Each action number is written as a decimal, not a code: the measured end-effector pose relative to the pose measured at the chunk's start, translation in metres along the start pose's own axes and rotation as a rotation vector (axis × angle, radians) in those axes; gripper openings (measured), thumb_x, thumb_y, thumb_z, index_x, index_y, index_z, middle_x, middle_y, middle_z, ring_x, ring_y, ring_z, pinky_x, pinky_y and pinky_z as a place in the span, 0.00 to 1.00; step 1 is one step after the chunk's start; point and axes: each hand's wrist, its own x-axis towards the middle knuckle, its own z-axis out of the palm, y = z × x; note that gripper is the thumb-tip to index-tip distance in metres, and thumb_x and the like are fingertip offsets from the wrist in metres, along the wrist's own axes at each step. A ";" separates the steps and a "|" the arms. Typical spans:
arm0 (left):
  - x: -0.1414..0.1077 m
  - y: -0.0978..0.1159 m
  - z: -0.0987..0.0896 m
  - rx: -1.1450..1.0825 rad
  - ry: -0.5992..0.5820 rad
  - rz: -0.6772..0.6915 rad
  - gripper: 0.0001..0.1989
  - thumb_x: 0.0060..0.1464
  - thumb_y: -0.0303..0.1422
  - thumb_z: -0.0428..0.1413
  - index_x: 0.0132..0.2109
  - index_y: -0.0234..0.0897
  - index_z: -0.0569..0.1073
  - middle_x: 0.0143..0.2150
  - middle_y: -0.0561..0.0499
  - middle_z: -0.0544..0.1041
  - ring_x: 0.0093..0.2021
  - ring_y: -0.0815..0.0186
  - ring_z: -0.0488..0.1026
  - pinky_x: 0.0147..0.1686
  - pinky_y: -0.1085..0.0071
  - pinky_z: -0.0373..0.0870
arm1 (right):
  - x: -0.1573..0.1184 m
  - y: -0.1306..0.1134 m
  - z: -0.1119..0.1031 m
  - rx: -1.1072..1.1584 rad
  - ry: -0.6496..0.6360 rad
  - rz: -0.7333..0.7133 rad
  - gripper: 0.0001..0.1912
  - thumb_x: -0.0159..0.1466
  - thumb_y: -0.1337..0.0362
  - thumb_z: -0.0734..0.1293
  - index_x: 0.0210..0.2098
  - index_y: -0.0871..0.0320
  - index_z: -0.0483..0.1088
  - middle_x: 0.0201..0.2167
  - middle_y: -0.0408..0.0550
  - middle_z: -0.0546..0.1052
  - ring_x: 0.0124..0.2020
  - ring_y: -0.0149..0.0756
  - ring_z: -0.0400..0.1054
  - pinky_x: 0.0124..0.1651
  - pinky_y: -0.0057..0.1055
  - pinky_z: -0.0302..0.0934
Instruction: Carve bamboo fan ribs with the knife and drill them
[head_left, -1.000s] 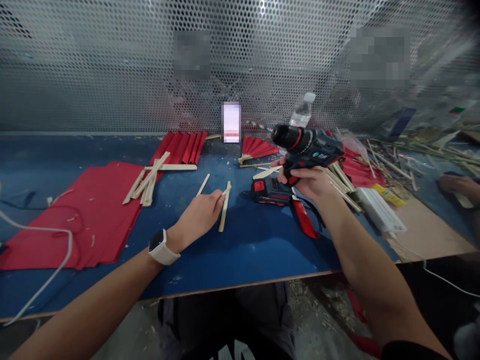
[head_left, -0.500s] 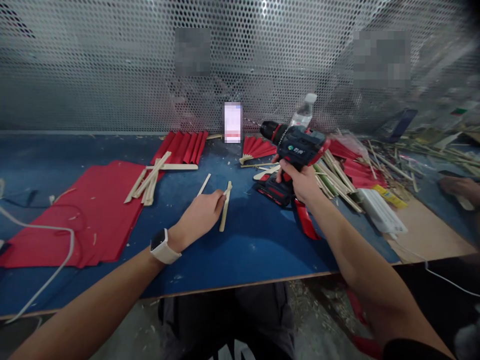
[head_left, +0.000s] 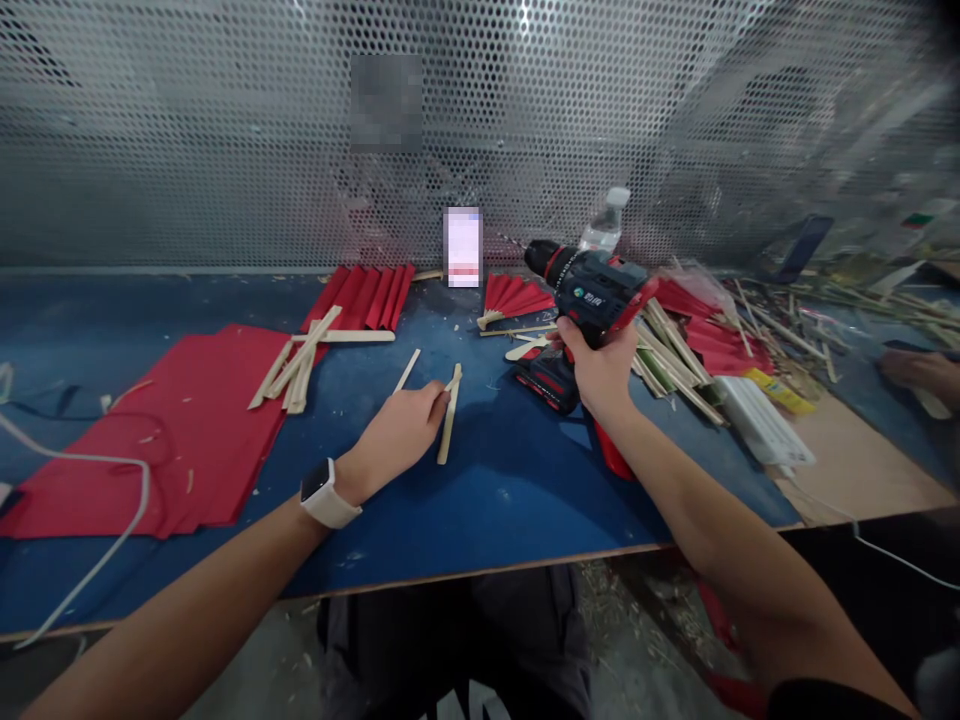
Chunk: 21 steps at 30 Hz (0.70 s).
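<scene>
My left hand [head_left: 405, 428], with a watch on its wrist, is low over the blue table and pinches thin bamboo strips. One bamboo strip [head_left: 447, 435] hangs out below the fingertips and crosses another at its upper end. A narrower strip end [head_left: 407, 370] shows behind the hand. To the right, my right hand [head_left: 606, 372] is wrapped round the grip of a cordless drill [head_left: 600, 288]. Its thin bit points left and slightly up, apart from the strips. The drill's battery base is low, near the table; whether it touches I cannot tell. A red strap-like thing [head_left: 613, 450] lies partly under my right forearm.
Red sheets [head_left: 187, 430] and a bundle of bamboo strips [head_left: 300, 365] lie left. Pleated red pieces [head_left: 364, 297], a phone [head_left: 463, 245] and a bottle [head_left: 604, 225] line the mesh wall. A power strip [head_left: 763, 420] and another person's hand [head_left: 919, 375] are at right.
My right hand and the drill have shifted slightly, the chuck a little to the right, and the forearm covers more of the red strap-like thing. My left hand holds nearly still.
</scene>
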 end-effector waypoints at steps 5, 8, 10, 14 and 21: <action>0.000 -0.001 0.001 -0.003 -0.002 -0.007 0.13 0.76 0.33 0.46 0.46 0.35 0.73 0.33 0.46 0.80 0.31 0.58 0.78 0.31 0.65 0.61 | 0.000 0.005 0.001 -0.016 0.013 -0.061 0.24 0.56 0.48 0.80 0.42 0.51 0.69 0.36 0.46 0.78 0.31 0.41 0.77 0.35 0.43 0.74; 0.000 -0.001 0.002 -0.009 -0.005 -0.011 0.13 0.76 0.34 0.45 0.46 0.36 0.73 0.33 0.47 0.80 0.31 0.58 0.78 0.31 0.65 0.61 | 0.002 0.005 -0.001 -0.040 0.015 -0.039 0.25 0.55 0.47 0.80 0.42 0.50 0.68 0.36 0.46 0.78 0.32 0.42 0.76 0.37 0.45 0.74; 0.000 -0.001 0.002 -0.013 -0.005 -0.008 0.13 0.76 0.33 0.45 0.46 0.36 0.73 0.33 0.46 0.80 0.31 0.58 0.78 0.32 0.65 0.62 | 0.004 0.002 -0.003 -0.048 -0.012 -0.001 0.24 0.55 0.46 0.81 0.40 0.50 0.69 0.35 0.46 0.78 0.32 0.42 0.76 0.39 0.46 0.74; 0.000 -0.001 0.001 -0.009 -0.008 -0.002 0.13 0.76 0.33 0.45 0.45 0.35 0.73 0.34 0.46 0.80 0.32 0.59 0.78 0.33 0.65 0.62 | 0.009 -0.012 -0.010 0.005 -0.239 0.176 0.22 0.53 0.48 0.82 0.38 0.53 0.74 0.41 0.48 0.81 0.28 0.36 0.72 0.38 0.42 0.72; 0.000 -0.001 0.002 -0.017 -0.010 0.002 0.13 0.76 0.33 0.45 0.46 0.35 0.73 0.34 0.46 0.80 0.33 0.58 0.78 0.33 0.65 0.61 | 0.012 -0.019 -0.011 -0.007 -0.336 0.219 0.26 0.53 0.44 0.82 0.37 0.54 0.73 0.31 0.40 0.75 0.23 0.28 0.67 0.32 0.34 0.65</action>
